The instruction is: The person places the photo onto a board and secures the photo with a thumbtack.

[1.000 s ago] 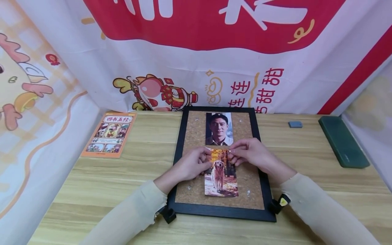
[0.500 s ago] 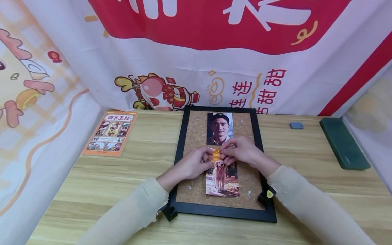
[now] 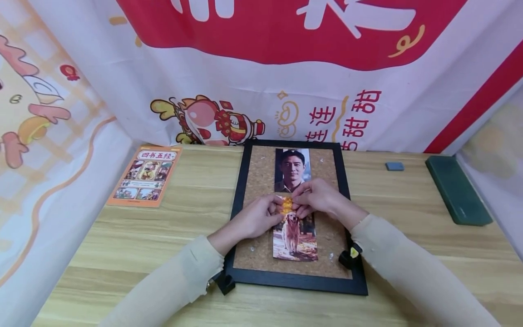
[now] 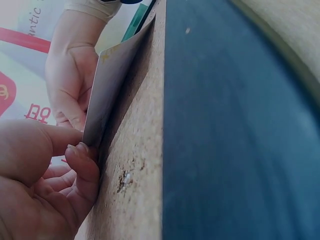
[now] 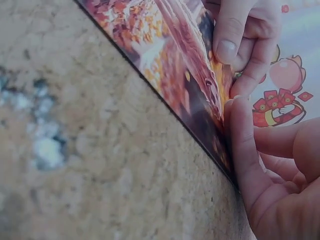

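A photo of a golden retriever among autumn leaves [image 3: 295,243] lies below a portrait photo of a person [image 3: 293,165] on a black-framed cork board [image 3: 335,218]. My left hand [image 3: 259,218] pinches the dog photo near its upper left corner. At the middle of that photo's upper edge, my right hand [image 3: 320,200] has its fingertips pinched together on the edge. Whether something small is also between those fingertips is hidden. The left wrist view shows the dog photo [image 4: 112,82] edge-on, its upper end lifted off the cork.
Pale nicks or bits [image 3: 331,257] mark the cork at several places around the photos. An orange comic-style booklet [image 3: 145,177] lies on the left of the wooden table [image 3: 196,195]. A small blue block [image 3: 394,166] and a dark green case [image 3: 458,190] are at the right.
My right hand has slid left from the dog photo's upper right corner to the middle of its upper edge. My left hand keeps its hold on the photo, which has stayed in place.
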A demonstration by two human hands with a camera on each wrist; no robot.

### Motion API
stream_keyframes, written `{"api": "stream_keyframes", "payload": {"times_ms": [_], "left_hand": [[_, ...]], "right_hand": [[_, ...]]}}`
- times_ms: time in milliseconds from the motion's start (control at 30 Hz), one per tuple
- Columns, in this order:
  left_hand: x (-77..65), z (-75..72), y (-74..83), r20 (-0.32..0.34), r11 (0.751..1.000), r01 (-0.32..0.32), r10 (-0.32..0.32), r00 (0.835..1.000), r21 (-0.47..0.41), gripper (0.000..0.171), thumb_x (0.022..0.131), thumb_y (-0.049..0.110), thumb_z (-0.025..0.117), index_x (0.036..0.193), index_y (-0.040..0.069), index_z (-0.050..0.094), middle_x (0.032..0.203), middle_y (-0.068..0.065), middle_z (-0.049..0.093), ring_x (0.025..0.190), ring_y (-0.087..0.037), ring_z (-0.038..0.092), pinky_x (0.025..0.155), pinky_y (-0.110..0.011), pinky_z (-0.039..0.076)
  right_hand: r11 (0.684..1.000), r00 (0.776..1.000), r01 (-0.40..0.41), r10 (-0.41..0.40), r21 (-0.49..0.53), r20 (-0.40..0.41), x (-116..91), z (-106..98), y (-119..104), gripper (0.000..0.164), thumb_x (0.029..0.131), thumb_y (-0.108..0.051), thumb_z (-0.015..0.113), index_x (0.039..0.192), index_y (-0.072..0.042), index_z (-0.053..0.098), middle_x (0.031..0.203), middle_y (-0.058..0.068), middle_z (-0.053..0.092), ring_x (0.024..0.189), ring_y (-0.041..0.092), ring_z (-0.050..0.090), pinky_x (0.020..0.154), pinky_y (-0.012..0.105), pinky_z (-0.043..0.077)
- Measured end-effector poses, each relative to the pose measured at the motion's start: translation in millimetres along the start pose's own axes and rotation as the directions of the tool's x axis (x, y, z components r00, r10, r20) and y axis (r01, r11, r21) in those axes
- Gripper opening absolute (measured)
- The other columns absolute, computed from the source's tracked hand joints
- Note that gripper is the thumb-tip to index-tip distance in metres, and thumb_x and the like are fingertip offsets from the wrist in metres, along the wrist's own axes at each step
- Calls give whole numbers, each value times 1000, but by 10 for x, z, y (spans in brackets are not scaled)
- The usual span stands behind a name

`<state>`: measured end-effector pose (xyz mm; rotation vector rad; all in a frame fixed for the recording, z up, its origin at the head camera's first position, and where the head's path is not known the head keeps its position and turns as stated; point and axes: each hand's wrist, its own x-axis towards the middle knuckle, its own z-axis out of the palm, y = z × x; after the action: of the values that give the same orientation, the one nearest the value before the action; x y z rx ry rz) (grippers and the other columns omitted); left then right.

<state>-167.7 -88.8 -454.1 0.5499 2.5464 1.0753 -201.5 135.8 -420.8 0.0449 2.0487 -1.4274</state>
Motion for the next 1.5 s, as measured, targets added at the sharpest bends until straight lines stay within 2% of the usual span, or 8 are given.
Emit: {"api": "stream_keyframes", "payload": {"times_ms": [200, 467, 533, 667, 833, 1100, 1233, 1500], "left_hand": [[-129, -135, 272, 7, 999, 46, -46, 999, -18, 31, 102, 15, 74, 131, 5, 69, 94, -2, 68, 75, -10, 60, 70, -26, 49], [-19, -38, 48, 11, 1000, 2, -2, 1000, -6, 34, 101, 21, 75, 131, 8, 67, 91, 2, 65, 74, -11, 60, 67, -27, 49], [-24, -39, 57, 14, 1000, 7, -6, 1000, -16, 33, 101, 20, 75, 131, 8, 67, 90, 2, 65, 74, -12, 59, 67, -27, 49], [-116, -122, 227, 26, 999, 16, -15, 1000, -40, 30, 102, 15, 73, 129, 5, 67, 89, -1, 64, 75, -13, 58, 69, -28, 48], [-150, -148, 253, 18, 999, 34, -34, 999, -19, 32, 102, 16, 73, 132, 5, 66, 90, -1, 64, 76, -13, 57, 71, -28, 48], [32, -11, -195, -11, 999, 14, -14, 1000, 52, 33, 101, 29, 75, 129, 16, 65, 87, 5, 64, 72, -10, 59, 63, -28, 49], [95, 31, -306, -3, 996, 39, -39, 999, 80, 34, 100, 34, 77, 128, 20, 65, 88, 5, 66, 71, -11, 61, 60, -29, 51], [100, 36, -279, -6, 992, 56, -55, 998, 112, 37, 97, 30, 80, 130, 20, 66, 83, 6, 66, 67, -10, 61, 57, -28, 49]], "right_hand": [[998, 1000, -27, 27, -49, 6, 30, 16, -81, 21, 108, -4, 62, 125, 6, 69, 90, 13, 79, 65, 14, 75, 66, 32, 66], [993, 1000, -1, 2, -119, 11, 19, 26, -90, 17, 108, -3, 59, 120, 6, 67, 82, 10, 76, 57, 13, 68, 56, 29, 61], [991, 1000, 2, 1, -135, 15, 17, 25, -89, 16, 108, -3, 59, 118, 6, 67, 80, 10, 76, 56, 13, 67, 54, 29, 60], [981, 1000, -5, 5, -193, 4, 11, 15, -84, 14, 109, -7, 60, 115, 3, 67, 79, 9, 75, 52, 13, 65, 50, 28, 57], [957, 999, -2, -7, -291, -31, 22, 20, -60, 13, 108, -14, 64, 109, -1, 67, 71, 8, 72, 48, 14, 63, 46, 29, 55], [942, 998, 6, -29, -336, -64, 62, 58, -26, 17, 107, -20, 68, 104, -3, 66, 60, 4, 65, 43, 14, 61, 42, 32, 54], [941, 998, 5, -28, -339, -63, 83, 61, -15, 17, 107, -21, 68, 104, -4, 66, 58, 3, 63, 42, 14, 60, 42, 32, 54], [938, 998, 20, -39, -347, -49, 103, 47, 20, 17, 109, -22, 65, 107, -5, 66, 65, 7, 69, 44, 15, 62, 43, 33, 56]]}}
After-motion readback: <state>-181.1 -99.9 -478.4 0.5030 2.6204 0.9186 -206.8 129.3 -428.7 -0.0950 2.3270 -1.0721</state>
